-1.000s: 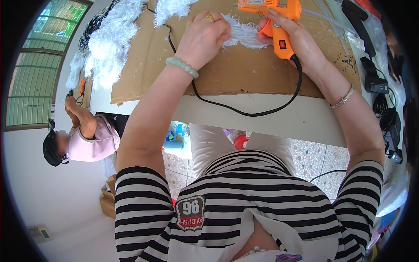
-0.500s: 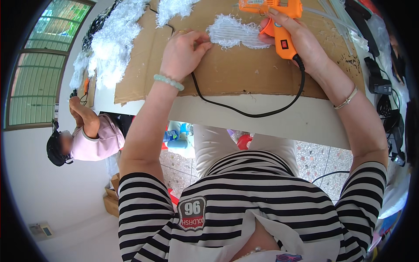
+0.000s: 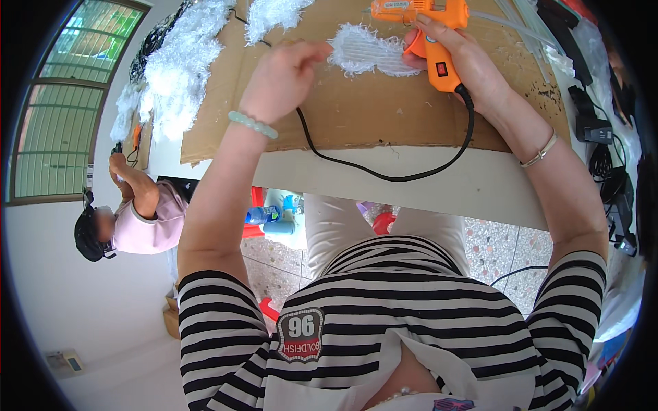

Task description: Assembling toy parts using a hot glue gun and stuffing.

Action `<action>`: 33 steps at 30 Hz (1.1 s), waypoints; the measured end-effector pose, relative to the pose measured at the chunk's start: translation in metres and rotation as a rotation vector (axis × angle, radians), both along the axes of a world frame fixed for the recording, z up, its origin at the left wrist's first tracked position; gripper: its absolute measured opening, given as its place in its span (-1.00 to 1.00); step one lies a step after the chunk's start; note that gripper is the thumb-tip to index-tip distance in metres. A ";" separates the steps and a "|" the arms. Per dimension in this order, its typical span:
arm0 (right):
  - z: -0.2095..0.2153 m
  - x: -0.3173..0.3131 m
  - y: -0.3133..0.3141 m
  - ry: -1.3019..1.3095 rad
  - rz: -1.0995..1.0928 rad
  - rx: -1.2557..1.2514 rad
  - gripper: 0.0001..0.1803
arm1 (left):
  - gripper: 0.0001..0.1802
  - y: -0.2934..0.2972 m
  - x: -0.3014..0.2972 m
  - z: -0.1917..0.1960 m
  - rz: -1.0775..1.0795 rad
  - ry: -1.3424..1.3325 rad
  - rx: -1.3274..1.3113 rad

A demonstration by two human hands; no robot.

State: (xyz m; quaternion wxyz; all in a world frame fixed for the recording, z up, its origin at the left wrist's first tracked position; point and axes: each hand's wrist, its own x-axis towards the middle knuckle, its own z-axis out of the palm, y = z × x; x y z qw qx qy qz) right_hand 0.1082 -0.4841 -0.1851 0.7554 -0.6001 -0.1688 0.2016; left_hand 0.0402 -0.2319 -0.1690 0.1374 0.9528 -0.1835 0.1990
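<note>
A white fringed piece (image 3: 363, 51) lies flat on a brown cardboard sheet (image 3: 370, 120), which covers much of the white desk (image 3: 411, 163); its middle shows fine ribs, and its edges are shaggy. Just right of the fringed piece, the right hand (image 3: 469, 65) is wrapped around the handle of an orange glue gun (image 3: 439, 51), whose body reaches over to the far side of the piece. A clear rod (image 3: 504, 25) sticks out of the gun's back, away from the piece. Just left of the fringed piece is the left hand (image 3: 282, 77), its fingers bunched and pointing toward the near edge (they are blurred, so I cannot tell whether they touch or pinch it). The gun's black cord (image 3: 384, 177) loops on the person's side of the piece. Farther left of the piece lies a large heap of white fringe (image 3: 178, 61); a smaller tuft (image 3: 274, 17) sits beyond it to the left.
</note>
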 end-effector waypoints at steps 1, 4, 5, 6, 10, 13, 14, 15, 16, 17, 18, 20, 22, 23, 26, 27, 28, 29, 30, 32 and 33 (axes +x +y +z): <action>-0.002 0.001 -0.001 0.001 -0.002 0.000 -0.60 | -0.70 0.004 0.001 0.002 0.127 0.136 -0.258; -0.003 0.005 -0.002 -0.032 0.066 -0.041 -0.60 | -0.69 0.004 0.006 -0.001 0.126 0.072 -0.256; -0.002 0.002 -0.001 -0.018 0.040 -0.024 -0.59 | -0.68 0.000 0.008 -0.003 0.087 0.015 -0.236; -0.002 0.001 -0.001 -0.004 0.013 -0.008 -0.59 | -0.68 -0.003 0.009 -0.005 0.085 0.015 -0.237; -0.003 0.003 -0.001 -0.008 0.020 -0.027 -0.59 | -0.66 -0.013 0.011 -0.015 -0.029 -0.102 0.064; -0.001 0.002 -0.003 0.013 0.028 -0.038 -0.59 | -0.64 -0.009 0.015 -0.009 0.036 0.081 -0.111; -0.004 0.004 -0.002 -0.003 0.036 -0.037 -0.59 | -0.63 -0.006 0.017 -0.006 0.094 0.272 -0.432; -0.005 0.004 -0.002 -0.018 0.044 -0.036 -0.59 | -0.63 -0.001 0.020 -0.007 0.092 0.273 -0.431; -0.004 0.003 -0.002 -0.017 0.041 -0.035 -0.59 | -0.64 0.004 0.023 -0.009 0.074 0.213 -0.545; 0.000 0.000 0.000 -0.005 0.018 -0.019 -0.60 | -0.66 0.005 0.023 -0.008 0.059 0.151 -0.659; 0.001 -0.002 0.001 0.007 -0.005 -0.003 -0.60 | -0.66 0.004 0.022 -0.008 0.061 0.151 -0.659; -0.001 0.001 -0.001 0.002 0.015 -0.018 -0.60 | -0.64 -0.001 0.023 -0.008 0.073 0.132 -0.539; 0.000 0.001 -0.002 -0.005 0.035 -0.034 -0.60 | -0.63 -0.004 0.025 -0.019 0.023 0.041 -0.246; 0.003 -0.003 -0.001 0.005 -0.003 -0.018 -0.60 | -0.63 -0.008 0.026 -0.020 -0.031 -0.046 0.048; 0.000 0.000 -0.001 0.015 -0.014 -0.021 -0.60 | -0.66 -0.010 0.027 -0.008 -0.002 0.002 -0.075; -0.001 0.001 -0.002 0.015 0.020 -0.039 -0.59 | -0.70 -0.010 0.026 -0.004 0.046 0.072 -0.245; 0.000 0.001 -0.002 0.014 0.018 -0.039 -0.59 | -0.70 -0.010 0.026 -0.001 0.044 0.072 -0.245; 0.001 0.000 -0.002 0.020 0.015 -0.021 -0.60 | -0.70 -0.010 0.025 0.001 0.071 0.064 -0.319; 0.001 -0.001 -0.001 0.026 0.012 -0.004 -0.60 | -0.70 -0.010 0.025 0.002 0.099 0.056 -0.393; -0.002 0.002 -0.002 0.017 0.015 -0.009 -0.59 | -0.71 -0.015 0.023 -0.012 0.035 -0.008 -0.149; -0.002 0.003 -0.002 0.008 0.017 -0.012 -0.59 | -0.71 -0.017 0.022 -0.017 -0.029 -0.072 0.097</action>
